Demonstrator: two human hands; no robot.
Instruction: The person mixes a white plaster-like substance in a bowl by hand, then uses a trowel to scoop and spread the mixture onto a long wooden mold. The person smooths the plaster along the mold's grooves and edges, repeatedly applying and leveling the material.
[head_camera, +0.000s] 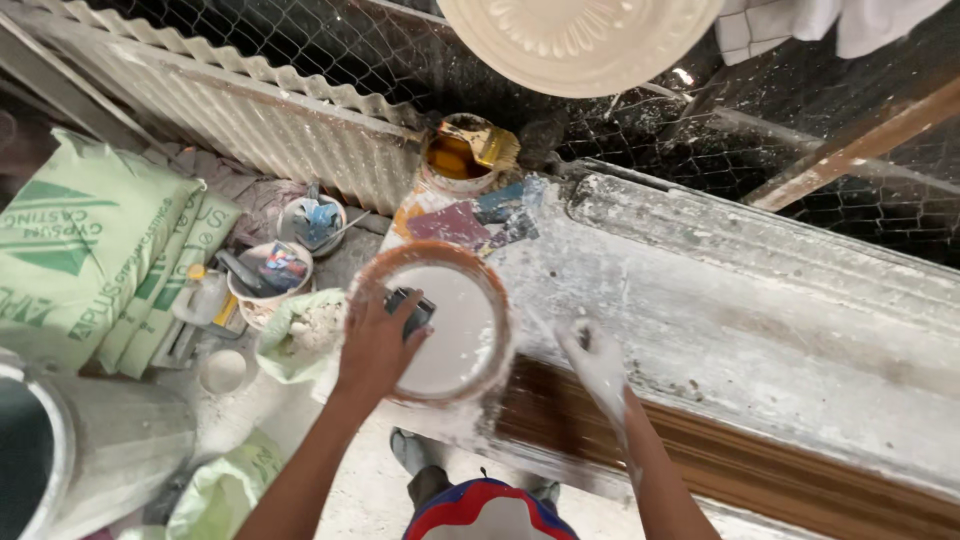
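We are looking straight down, and the left hand (375, 345) is gripping the near rim of a round bowl (440, 320) full of white plaster, fingers (395, 310) curled over the edge and pressing a small dark object (412, 308) against it; what that object is, we cannot tell. The bowl is sitting at the left end of a long, plaster-caked surface (760, 320). The right hand (592, 355) is resting just beside the bowl on that surface, coated white, fingers drawn loosely together with a small dark spot showing at the tips; whether they are pinching anything, we cannot say.

Crowding in behind the bowl, we are seeing a tin of amber liquid (458, 160) with a brush (485, 142) laid across its mouth, and some flat scrapers (480, 222) touching the bowl's far edge. To the left, two small tubs of tools (290, 245) are standing on the floor, beside green and white sacks (85, 235) leaning against a corrugated sheet (250, 110). A grey drum (90, 450) is being cut off at the lower left. Up top, a white moulded disc (580, 40) is hanging over wire mesh (300, 40), only partly in view. Along the near side of the surface, a brown moulding (760, 465) is running off to the right.
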